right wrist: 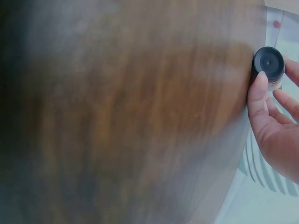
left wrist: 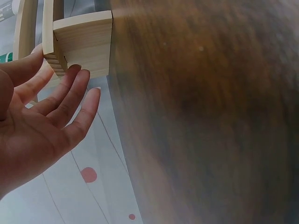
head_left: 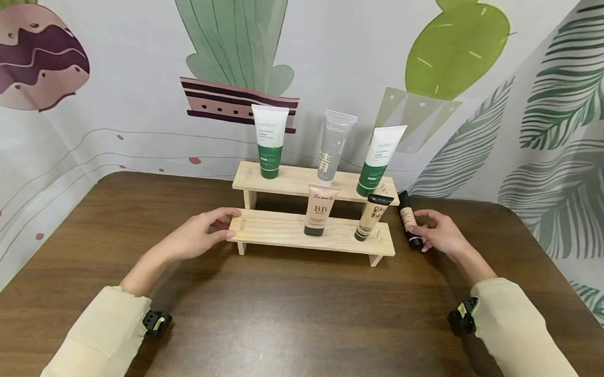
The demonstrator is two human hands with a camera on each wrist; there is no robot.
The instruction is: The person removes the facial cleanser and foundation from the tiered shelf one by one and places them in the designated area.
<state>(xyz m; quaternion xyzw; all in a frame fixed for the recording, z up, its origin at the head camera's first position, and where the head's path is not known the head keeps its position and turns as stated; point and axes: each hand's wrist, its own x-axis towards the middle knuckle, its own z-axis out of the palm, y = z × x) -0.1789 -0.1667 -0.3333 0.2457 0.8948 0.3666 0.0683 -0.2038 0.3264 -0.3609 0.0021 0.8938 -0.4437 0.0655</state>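
At the left end of a two-tier wooden stand point(head_left: 275, 226), my left hand point(head_left: 195, 234) grips the lower board between thumb and fingers. The left wrist view shows the thumb on one face of the stand point(left wrist: 86, 42), with the other fingers spread beside its leg. To the right of the stand, a black-and-beige cosmetic tube point(head_left: 408, 217) lies on the table. My right hand point(head_left: 442, 235) holds it, thumb on the near side. In the right wrist view the round black cap point(right wrist: 269, 63) faces the camera, and the fingers behind it are partly hidden.
On the upper tier stand two white-and-green tubes point(head_left: 270, 146) point(head_left: 379, 158), with a grey tube point(head_left: 335, 148) between them. The lower tier bears a pink BB tube point(head_left: 320, 210) and a gold-beige tube point(head_left: 372, 217). A printed cloth point(head_left: 135, 94) hangs behind the brown table point(head_left: 277, 321).
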